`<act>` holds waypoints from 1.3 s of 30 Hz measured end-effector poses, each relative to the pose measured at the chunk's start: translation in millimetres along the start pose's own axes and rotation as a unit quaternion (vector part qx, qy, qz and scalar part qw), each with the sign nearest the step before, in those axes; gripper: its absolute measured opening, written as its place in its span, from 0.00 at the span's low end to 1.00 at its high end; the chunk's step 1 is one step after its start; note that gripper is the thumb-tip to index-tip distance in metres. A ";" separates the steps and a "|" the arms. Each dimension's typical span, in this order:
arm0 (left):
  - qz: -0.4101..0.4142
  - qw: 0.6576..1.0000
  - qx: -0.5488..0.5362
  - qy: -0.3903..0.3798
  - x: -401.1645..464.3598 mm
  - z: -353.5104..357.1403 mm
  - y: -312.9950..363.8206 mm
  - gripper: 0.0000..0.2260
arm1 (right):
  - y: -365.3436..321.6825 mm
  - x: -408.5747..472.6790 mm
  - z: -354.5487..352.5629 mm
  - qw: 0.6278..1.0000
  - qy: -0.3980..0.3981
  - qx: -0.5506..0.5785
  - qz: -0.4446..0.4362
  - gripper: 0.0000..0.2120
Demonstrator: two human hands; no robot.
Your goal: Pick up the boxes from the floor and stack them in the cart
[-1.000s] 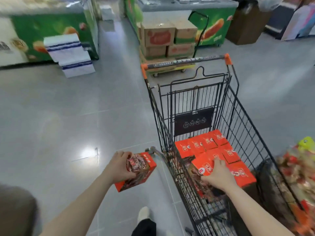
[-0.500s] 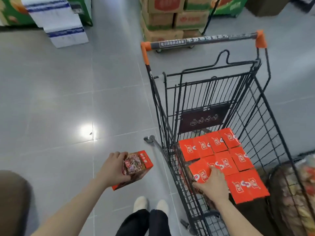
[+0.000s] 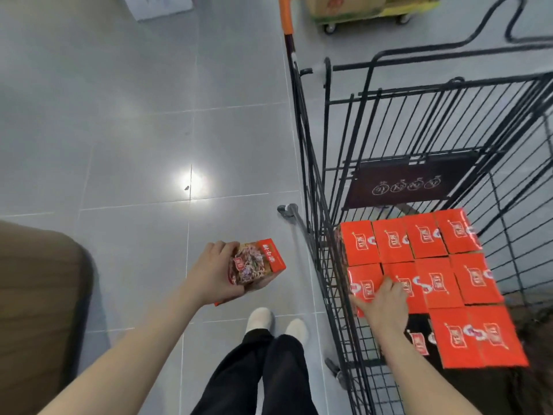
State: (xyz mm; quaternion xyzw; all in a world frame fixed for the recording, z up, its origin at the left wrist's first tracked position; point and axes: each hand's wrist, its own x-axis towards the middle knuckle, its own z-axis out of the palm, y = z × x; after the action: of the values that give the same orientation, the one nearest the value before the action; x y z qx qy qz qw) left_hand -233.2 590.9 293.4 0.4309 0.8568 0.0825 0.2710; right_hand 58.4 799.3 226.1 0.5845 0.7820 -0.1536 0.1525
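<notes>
L hand [image 3: 216,272] at lower centre of frame, fingers curled round 1 red noodle box [image 3: 256,266], held tilted above grey tile floor [image 3: 119,145], just left of black wire shopping cart [image 3: 317,235]. R hand [image 3: 382,304] inside cart at lower right, fingers spread fairly straight, pressing on top of red boxes [image 3: 425,244] packed side by side in rows, tops up. Dark placard [image 3: 410,184] on cart's far wall. Orange handle end [image 3: 285,16] at top centre. Cardboard cartons on trolley [image 3: 359,13] at top right. White shoes [image 3: 261,320] at bottom centre
</notes>
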 end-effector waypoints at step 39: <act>0.265 0.949 -0.172 -0.023 9.8 -250.1 162.7 0.42 | -92.4 -107.4 -309.2 0.910 -0.004 0.337 -0.242 0.40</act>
State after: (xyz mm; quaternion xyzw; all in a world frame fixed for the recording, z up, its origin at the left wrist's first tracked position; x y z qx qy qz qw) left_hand -259.0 721.7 560.5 0.5912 0.6782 0.2871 0.3288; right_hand -19.5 810.6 557.0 0.3934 0.8004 -0.4426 -0.0929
